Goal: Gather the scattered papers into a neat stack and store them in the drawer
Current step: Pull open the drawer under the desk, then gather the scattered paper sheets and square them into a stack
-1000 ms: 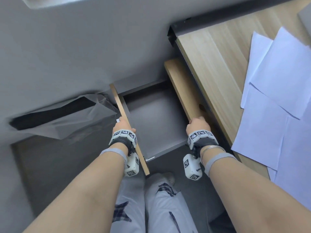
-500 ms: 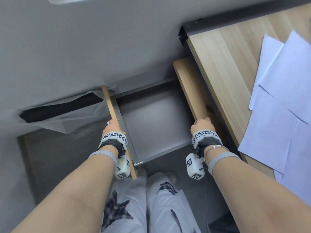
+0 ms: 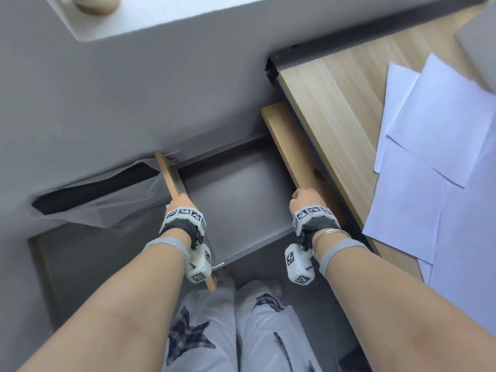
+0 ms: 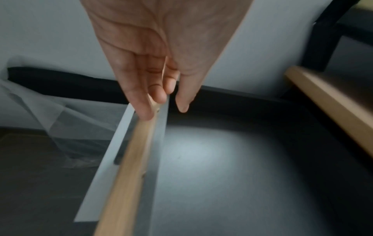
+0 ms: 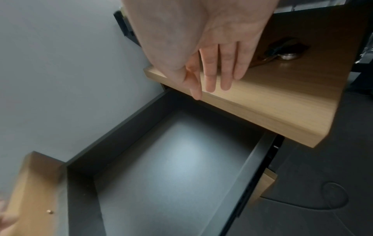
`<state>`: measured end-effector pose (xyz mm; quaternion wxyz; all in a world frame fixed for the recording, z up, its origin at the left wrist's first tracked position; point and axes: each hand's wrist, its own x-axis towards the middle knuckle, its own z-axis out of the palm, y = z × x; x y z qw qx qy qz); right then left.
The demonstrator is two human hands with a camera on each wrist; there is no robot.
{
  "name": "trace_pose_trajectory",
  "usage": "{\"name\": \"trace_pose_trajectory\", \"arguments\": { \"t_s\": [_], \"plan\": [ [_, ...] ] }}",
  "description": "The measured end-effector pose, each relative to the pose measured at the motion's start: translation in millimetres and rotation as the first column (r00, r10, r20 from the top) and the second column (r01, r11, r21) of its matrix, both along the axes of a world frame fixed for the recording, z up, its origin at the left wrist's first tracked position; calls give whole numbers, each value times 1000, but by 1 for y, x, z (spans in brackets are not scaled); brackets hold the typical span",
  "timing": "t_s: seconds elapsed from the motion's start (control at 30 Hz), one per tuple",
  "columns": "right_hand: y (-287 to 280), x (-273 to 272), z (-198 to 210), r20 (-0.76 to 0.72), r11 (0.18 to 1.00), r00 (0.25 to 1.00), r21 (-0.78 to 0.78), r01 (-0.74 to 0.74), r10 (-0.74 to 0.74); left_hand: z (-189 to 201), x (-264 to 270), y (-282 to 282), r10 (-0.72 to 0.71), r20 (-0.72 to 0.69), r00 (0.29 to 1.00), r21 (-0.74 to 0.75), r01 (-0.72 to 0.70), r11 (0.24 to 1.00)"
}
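Note:
The drawer (image 3: pixel 236 194) stands pulled out, its grey inside (image 5: pixel 171 175) bare. My left hand (image 3: pixel 179 202) holds its wooden front panel (image 3: pixel 167 173) from above; in the left wrist view my left hand (image 4: pixel 165 108) has its fingers along the outer side of the panel (image 4: pixel 129 159) and the thumb on the inner side. My right hand (image 3: pixel 306 196) lies flat, fingers straight, on the wooden panel (image 5: pixel 272 103) above the drawer's right side. Several white papers (image 3: pixel 429 170) lie spread and overlapping on the desk (image 3: pixel 335 103) to the right.
A bin lined with a translucent plastic bag (image 3: pixel 107 200) stands just left of the drawer front. My legs (image 3: pixel 241 331) are below the drawer. A grey wall runs behind. A grey flat object (image 3: pixel 480 36) lies at the desk's far right corner.
The drawer has slid further out to the left, with my left hand on its front panel. My right hand has stayed on the wooden panel.

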<state>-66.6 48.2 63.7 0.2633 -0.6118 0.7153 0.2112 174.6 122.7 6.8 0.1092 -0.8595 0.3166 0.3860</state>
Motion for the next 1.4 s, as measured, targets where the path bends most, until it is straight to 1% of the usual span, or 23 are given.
{"name": "trace_pose_trajectory", "arguments": {
  "t_s": [0.13,0.23,0.33,0.47,0.6,0.7,0.8,0.87,1.0,1.07,1.13,1.2,1.27,1.33,1.4],
  "plan": [
    [-12,5,36,108,999,994,-36,20,-16,38,-18,-37,-129,-43,991,-54,127,990],
    [-21,0,66,162,996,987,-88,16,-2,69,-41,-66,-181,-57,982,-140,172,975],
    [-32,-17,94,219,990,976,-135,42,-12,104,-73,-94,-233,-62,971,-240,212,947],
    [-42,-61,126,221,973,973,-202,109,-64,147,-127,-128,-313,-83,946,-335,269,903],
    [-42,-131,140,205,951,968,-239,196,-148,174,-204,-153,-445,-89,891,-352,389,851],
    [-36,-194,145,179,935,955,-226,273,-236,180,-266,-165,-530,-98,842,-376,462,803],
    [-22,-256,145,139,914,935,-204,350,-326,182,-328,-169,-627,-91,774,-390,551,738],
    [-10,-293,141,118,898,916,-182,400,-384,179,-363,-169,-674,-82,735,-392,598,699],
    [14,-353,131,73,857,872,-161,489,-484,162,-417,-169,-730,-76,679,-354,666,657],
    [27,-376,123,48,838,853,-162,521,-520,152,-435,-168,-764,-44,644,-350,706,616],
    [40,-393,115,37,798,812,-162,580,-582,143,-446,-169,-800,19,599,-331,759,561],
    [49,-405,110,23,747,759,-155,646,-651,140,-452,-174,-809,74,584,-295,787,541],
    [55,-414,107,17,715,723,-136,686,-691,142,-456,-181,-814,122,568,-261,810,526],
    [60,-419,102,34,700,705,-97,707,-708,144,-461,-189,-833,146,534,-224,838,498],
    [63,-420,98,42,697,701,-76,713,-712,144,-465,-195,-864,136,485,-164,871,463]
  ]
}}
